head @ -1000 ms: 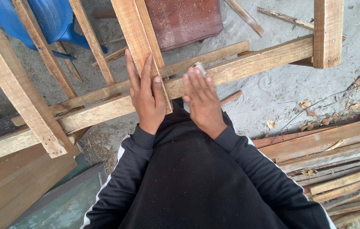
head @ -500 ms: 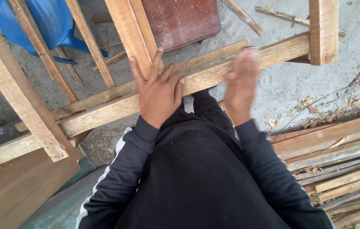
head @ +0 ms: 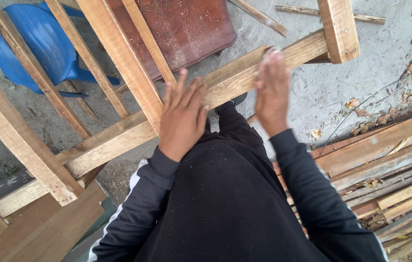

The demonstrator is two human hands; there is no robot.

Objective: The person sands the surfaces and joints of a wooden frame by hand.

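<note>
I observe a wooden frame (head: 118, 53) of pale, rough-sawn slats filling the upper left, its uprights crossing a long rail (head: 235, 77) that runs diagonally from lower left to upper right. The rail is light tan with visible grain, a lengthwise groove along its top face and a short block (head: 339, 29) fixed across its far end with two screws. Behind the frame stands a blue plastic chair (head: 45, 43), beside a reddish-brown embossed panel (head: 186, 24) on the grey concrete floor (head: 390, 63). A stack of loose planks (head: 385, 170) lies at the right, well apart from the frame.

The left hand (head: 182, 116) lies flat on the rail, fingers spread wide, where an upright crosses it, gripping nothing. The right hand (head: 273, 92) is blurred; it stands edge-up over the rail further along, fingers straight and together, with something small and pale (head: 267, 54) at its fingertips. I cannot tell whether it is held.
</note>
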